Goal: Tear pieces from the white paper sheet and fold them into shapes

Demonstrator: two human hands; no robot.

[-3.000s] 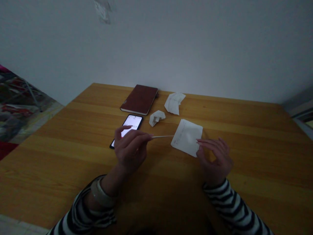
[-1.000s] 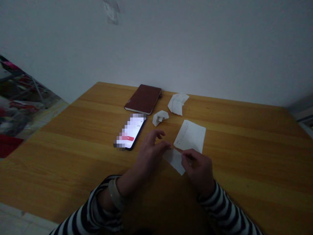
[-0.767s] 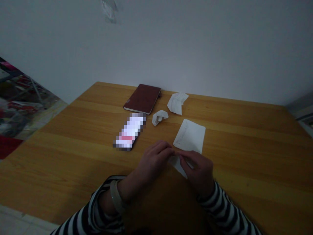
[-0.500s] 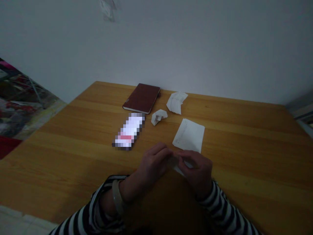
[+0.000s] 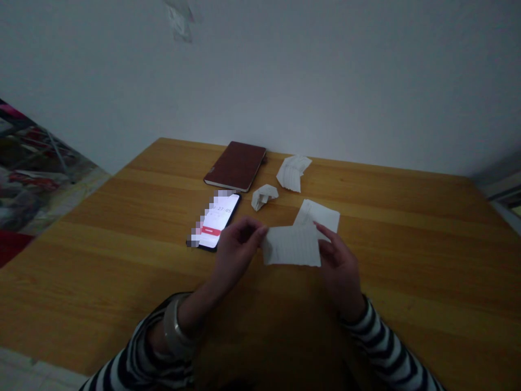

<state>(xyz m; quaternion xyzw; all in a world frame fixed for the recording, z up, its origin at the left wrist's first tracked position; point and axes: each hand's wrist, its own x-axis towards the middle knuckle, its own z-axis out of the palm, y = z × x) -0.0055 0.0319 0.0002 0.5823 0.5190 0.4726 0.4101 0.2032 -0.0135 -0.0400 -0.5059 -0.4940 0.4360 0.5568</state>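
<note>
A small lined sheet of paper [image 5: 291, 247] is held up above the table, spread out with faint creases across it. My left hand [image 5: 238, 247] pinches its left edge between thumb and fingers. At the opposite edge is my right hand [image 5: 341, 271], its index finger on the upper right corner and its other fingers partly hidden at the paper's side. Behind the held sheet, a second sheet of paper [image 5: 325, 217] lies on the table, partly covered from view.
On the wooden table [image 5: 407, 260] lie a folded paper piece [image 5: 265, 194], a pleated paper [image 5: 292, 172], a brown notebook [image 5: 238, 165] and a lit phone [image 5: 220, 217], partly pixelated. A pale wall [image 5: 325, 81] rises behind the far edge.
My hands have moved apart, the left one leftward. The paper that was mostly hidden between my fingers is now spread open between them.
</note>
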